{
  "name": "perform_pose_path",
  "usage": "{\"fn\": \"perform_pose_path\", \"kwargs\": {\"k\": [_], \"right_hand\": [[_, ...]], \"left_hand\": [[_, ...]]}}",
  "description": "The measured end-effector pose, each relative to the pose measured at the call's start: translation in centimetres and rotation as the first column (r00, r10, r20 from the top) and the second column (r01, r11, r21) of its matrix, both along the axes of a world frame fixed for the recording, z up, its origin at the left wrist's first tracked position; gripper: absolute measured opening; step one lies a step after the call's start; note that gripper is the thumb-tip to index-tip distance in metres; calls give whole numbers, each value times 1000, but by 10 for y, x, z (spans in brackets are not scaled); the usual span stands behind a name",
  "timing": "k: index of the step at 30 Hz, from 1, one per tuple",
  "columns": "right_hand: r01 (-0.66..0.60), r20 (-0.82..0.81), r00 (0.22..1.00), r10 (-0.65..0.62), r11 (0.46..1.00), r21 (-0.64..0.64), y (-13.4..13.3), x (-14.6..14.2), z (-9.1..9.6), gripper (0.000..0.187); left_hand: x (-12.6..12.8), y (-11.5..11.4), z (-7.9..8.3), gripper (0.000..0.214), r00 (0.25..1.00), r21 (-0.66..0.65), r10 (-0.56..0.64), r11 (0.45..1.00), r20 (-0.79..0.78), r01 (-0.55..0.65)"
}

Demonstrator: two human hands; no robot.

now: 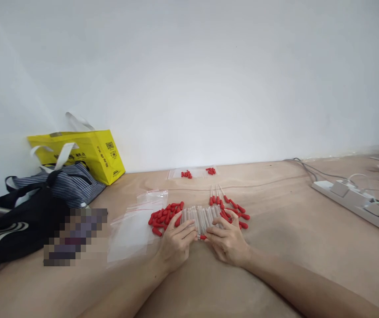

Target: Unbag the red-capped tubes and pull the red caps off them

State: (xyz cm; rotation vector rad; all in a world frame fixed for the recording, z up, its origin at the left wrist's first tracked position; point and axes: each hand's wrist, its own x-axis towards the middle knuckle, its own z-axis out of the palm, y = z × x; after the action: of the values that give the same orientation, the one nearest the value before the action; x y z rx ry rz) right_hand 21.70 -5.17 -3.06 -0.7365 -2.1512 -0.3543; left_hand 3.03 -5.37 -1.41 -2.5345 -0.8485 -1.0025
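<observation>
A pile of clear glass droppers with red rubber bulbs (200, 216) lies on the tan table in front of me. My left hand (175, 242) rests on the pile's left side, fingers curled around the glass tubes. On the right side, my right hand (228, 240) presses in with bent fingers, so both hands squeeze the bundle together. Loose red-bulbed droppers (234, 206) lie scattered just beyond my right hand.
Empty clear zip bags (136, 225) lie left of the pile. Two filled bags of droppers (196, 173) sit near the wall. A yellow shopping bag (86, 152) and dark striped bags (43, 198) stand at far left. A white power strip (358, 201) with cables is at right.
</observation>
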Motion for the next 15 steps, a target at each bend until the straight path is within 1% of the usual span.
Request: {"fn": "perform_pose_path", "kwargs": {"k": [5, 9, 12, 15], "right_hand": [[-49, 0, 999, 49, 999, -19, 0, 1, -1, 11], [-89, -35, 996, 88, 996, -24, 1, 6, -4, 12], [-69, -130, 990, 62, 996, -53, 2, 12, -2, 13], [-20, -164, 986, 0, 993, -117, 6, 17, 4, 12]], "left_hand": [[1, 1, -1, 23, 1000, 27, -19, 999, 14, 19], [-6, 3, -1, 22, 999, 50, -8, 999, 40, 6], [-12, 3, 2, 21, 994, 46, 52, 997, 94, -57], [-13, 4, 6, 18, 983, -19, 106, 994, 151, -104]]}}
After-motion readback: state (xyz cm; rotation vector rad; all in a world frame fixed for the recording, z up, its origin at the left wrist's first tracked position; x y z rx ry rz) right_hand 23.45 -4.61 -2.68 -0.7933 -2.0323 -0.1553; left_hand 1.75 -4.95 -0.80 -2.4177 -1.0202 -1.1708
